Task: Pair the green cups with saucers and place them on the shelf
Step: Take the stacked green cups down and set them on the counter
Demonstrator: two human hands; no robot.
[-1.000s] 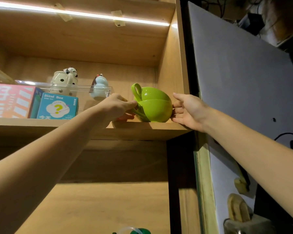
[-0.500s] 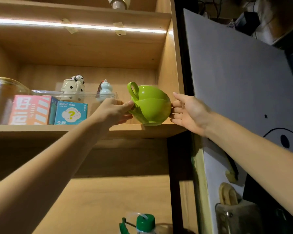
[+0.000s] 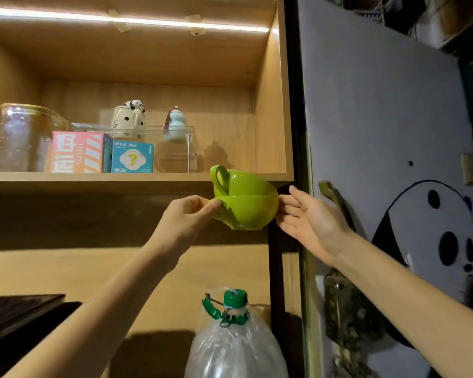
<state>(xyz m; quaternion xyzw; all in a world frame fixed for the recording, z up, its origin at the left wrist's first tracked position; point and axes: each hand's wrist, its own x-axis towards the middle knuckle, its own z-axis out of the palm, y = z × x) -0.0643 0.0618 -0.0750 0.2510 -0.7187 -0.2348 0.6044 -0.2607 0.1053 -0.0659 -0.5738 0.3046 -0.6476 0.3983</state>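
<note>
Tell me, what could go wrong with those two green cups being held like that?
The stacked green cups are in the air in front of the shelf edge. The left hand pinches only the lower cup's handle side, and the right hand touches with straight fingers, so the upper cup could tip out. The plastic bottle stands directly below and could be struck.

Two green cups (image 3: 246, 203) sit nested, one inside the other. Two hands are in view: the left hand (image 3: 187, 216) and the right hand (image 3: 309, 219). On the shelf (image 3: 93, 178) stand two printed boxes (image 3: 101, 152), two small ceramic figures (image 3: 148, 124), one clear case (image 3: 175, 148) and what looks like one glass jar (image 3: 25, 137). One plastic bottle (image 3: 235, 336) stands below.
</note>
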